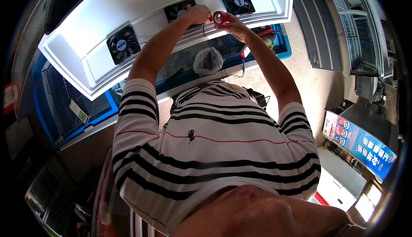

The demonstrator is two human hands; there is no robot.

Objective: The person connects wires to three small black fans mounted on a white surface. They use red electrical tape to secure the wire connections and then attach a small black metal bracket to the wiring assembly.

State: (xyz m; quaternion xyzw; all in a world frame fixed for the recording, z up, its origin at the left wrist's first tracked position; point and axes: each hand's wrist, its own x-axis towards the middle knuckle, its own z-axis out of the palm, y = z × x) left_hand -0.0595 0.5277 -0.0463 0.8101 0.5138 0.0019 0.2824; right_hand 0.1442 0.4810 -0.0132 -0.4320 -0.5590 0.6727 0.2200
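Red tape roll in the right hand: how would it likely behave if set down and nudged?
The red tape roll is round and ring-shaped, so on its edge it would probably roll easily; laid flat, it should sit steadier. It looks small beside the right hand gripping it, so it is likely light.
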